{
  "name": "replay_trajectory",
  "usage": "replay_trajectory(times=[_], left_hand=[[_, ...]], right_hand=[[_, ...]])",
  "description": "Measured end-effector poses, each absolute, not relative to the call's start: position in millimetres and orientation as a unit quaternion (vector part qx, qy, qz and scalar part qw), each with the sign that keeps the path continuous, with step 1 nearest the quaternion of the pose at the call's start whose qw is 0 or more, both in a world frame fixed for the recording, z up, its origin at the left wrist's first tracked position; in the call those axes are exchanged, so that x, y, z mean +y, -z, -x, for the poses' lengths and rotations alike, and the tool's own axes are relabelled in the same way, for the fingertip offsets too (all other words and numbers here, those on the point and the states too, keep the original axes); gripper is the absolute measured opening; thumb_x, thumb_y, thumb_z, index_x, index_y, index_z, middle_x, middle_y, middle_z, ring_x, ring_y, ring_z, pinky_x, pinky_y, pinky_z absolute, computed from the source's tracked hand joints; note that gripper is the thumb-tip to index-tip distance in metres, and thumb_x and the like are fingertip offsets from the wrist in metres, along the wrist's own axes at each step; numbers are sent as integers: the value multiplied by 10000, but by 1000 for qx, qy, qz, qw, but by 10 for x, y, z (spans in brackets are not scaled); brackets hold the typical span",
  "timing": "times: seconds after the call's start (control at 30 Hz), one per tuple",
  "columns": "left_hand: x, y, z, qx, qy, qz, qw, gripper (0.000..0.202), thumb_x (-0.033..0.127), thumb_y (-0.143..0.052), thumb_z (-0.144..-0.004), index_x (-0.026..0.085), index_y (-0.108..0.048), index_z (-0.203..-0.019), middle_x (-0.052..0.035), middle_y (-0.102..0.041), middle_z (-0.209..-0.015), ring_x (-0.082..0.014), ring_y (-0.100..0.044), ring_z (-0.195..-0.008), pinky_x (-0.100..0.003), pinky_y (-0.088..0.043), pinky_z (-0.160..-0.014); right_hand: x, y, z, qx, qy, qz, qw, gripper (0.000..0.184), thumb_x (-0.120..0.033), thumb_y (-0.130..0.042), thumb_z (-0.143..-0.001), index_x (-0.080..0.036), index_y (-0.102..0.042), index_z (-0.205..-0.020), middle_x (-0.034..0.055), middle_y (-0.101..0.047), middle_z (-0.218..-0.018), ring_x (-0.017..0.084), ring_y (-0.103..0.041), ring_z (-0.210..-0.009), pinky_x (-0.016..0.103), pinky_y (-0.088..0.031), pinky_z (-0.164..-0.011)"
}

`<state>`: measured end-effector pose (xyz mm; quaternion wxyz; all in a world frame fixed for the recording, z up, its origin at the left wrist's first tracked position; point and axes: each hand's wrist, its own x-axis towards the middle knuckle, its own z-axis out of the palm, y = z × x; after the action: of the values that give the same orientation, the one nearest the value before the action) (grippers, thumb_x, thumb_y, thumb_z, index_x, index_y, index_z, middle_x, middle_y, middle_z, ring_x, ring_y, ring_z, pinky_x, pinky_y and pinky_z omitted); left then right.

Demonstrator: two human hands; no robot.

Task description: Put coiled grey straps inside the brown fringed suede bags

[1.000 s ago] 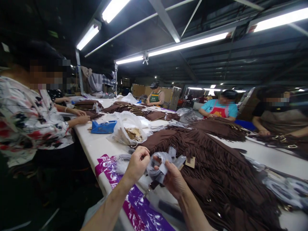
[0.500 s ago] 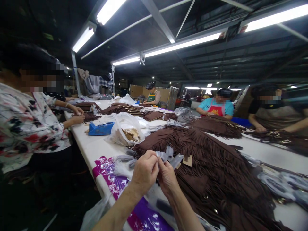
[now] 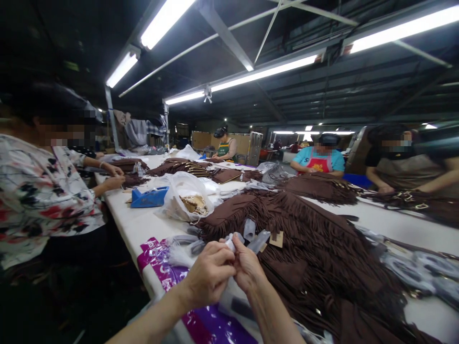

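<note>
Head view shows my left hand (image 3: 210,272) and right hand (image 3: 247,267) pressed together, pinching a small clear plastic bag (image 3: 251,236) above the brown fringed garments (image 3: 315,239) on the worktop (image 3: 136,224); I judge I am opening it, which needs careful fingertips.

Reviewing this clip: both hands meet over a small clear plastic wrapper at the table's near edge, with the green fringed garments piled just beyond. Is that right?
Not quite. In the head view the fringed garments are brown, not green. The rest holds: the left hand and right hand meet over a small clear plastic wrapper at the near edge of the table, with the garments piled just beyond.
</note>
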<state>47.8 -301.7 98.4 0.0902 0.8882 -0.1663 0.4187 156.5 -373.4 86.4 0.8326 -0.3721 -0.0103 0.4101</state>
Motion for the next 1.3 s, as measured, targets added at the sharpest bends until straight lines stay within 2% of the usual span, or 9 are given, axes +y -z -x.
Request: replay_trajectory(times=[0.13, 0.23, 0.37, 0.6, 0.8, 0.9, 1.0, 1.17, 1.3], left_hand=[[-3009, -1071, -449, -15, -466, -854, 229, 263, 115, -519, -792, 174, -581, -1040, -109, -597, -1072, -229, -566, -1016, -384, -494, -892], [-2962, -1027, -490, 71, -435, -871, 218, 367, 144, -581, -730, 172, -546, -1094, -107, -597, -1070, -272, -561, -1022, -449, -474, -908], [-2919, -966, -463, 74, -368, -884, 278, 353, 205, -621, -768, 186, -548, -1113, -86, -601, -1058, -249, -576, -982, -413, -479, -877], [-2735, -1040, -359, 55, -291, -770, 566, 392, 335, -584, -845, 154, -522, -1187, -110, -624, -1117, -240, -598, -1042, -384, -460, -929], [-2880, -1109, -581, -23, -176, -742, 647, 403, 281, -694, -765, 153, -565, -1125, -61, -652, -989, -196, -612, -912, -286, -493, -778], [-3090, -1111, -776, -14, -171, -672, 720, 340, 307, -725, -728, 144, -585, -991, -29, -652, -854, -150, -608, -762, -246, -496, -687], [-3257, -1041, -980, 20, -126, -604, 787, 368, 360, -749, -672, 146, -580, -918, -20, -648, -821, -139, -601, -675, -246, -508, -598], [-3268, -727, -1292, 69, -48, -697, 712, 407, 432, -705, -648, 130, -603, -902, -35, -667, -791, -174, -618, -677, -276, -515, -598], [-3132, -579, -1378, 45, -136, -835, 532, 419, 426, -593, -722, 133, -612, -1022, -67, -702, -909, -218, -648, -806, -324, -515, -742]], right_hand=[[-3780, -922, -1547, -47, -430, 375, 820, 361, -450, -654, -904, -141, -616, -720, 19, -651, -597, 126, -621, -457, 196, -506, -420], [-3788, -915, -1506, -106, -417, 385, 816, 348, -405, -834, -715, -123, -652, -806, 42, -697, -718, 135, -647, -549, 188, -505, -463], [-3794, -921, -1451, -180, -345, 423, 818, 471, -408, -930, -512, -145, -638, -772, -21, -658, -653, 92, -562, -498, 156, -440, -444], [-3931, -1159, -1489, -261, -287, 497, 776, 475, -495, -875, -535, -173, -611, -764, -36, -612, -642, 106, -515, -512, 187, -413, -434], [-4095, -1320, -1611, -255, -228, 570, 747, 461, -521, -836, -589, -165, -614, -780, -67, -555, -563, 75, -418, -455, 178, -264, -404], [-4303, -1486, -1639, -268, -204, 606, 721, 451, -557, -817, -613, -159, -639, -732, -57, -555, -560, 91, -442, -477, 189, -292, -412], [-4710, -1661, -1670, -284, -197, 642, 685, 455, -600, -769, -673, -157, -671, -699, -10, -615, -660, 139, -553, -600, 201, -413, -462], [-5913, -1746, -1592, -249, -184, 730, 609, 441, -591, -689, -800, -189, -708, -982, 86, -708, -1019, 215, -669, -916, 202, -508, -555], [-6820, -1548, -1347, -154, -209, 760, 596, 471, -607, -689, -803, -174, -705, -986, 143, -723, -984, 251, -696, -877, 228, -513, -544]])
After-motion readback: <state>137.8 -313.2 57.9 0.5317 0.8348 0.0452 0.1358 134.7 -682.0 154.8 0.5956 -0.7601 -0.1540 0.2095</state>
